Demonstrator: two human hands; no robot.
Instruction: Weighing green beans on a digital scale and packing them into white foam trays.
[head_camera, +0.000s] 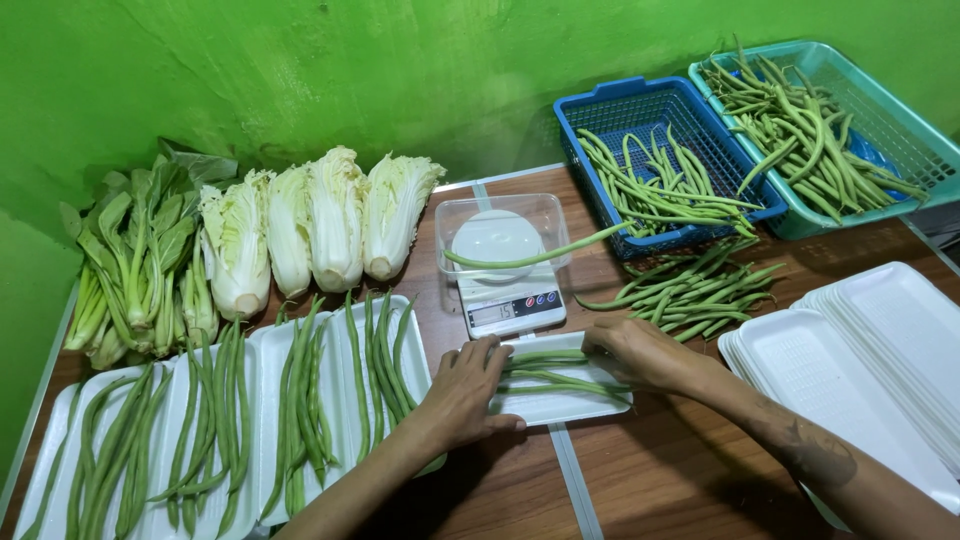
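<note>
White foam tray (560, 405) lies on the wooden table (680, 480) below the digital scale (505, 295); I see my left hand (465, 390) and right hand (640, 352) pinching the green beans (550, 368) across it

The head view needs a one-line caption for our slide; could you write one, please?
Both hands, left and right, arrange long green beans on a white foam tray before a kitchen scale.
</note>
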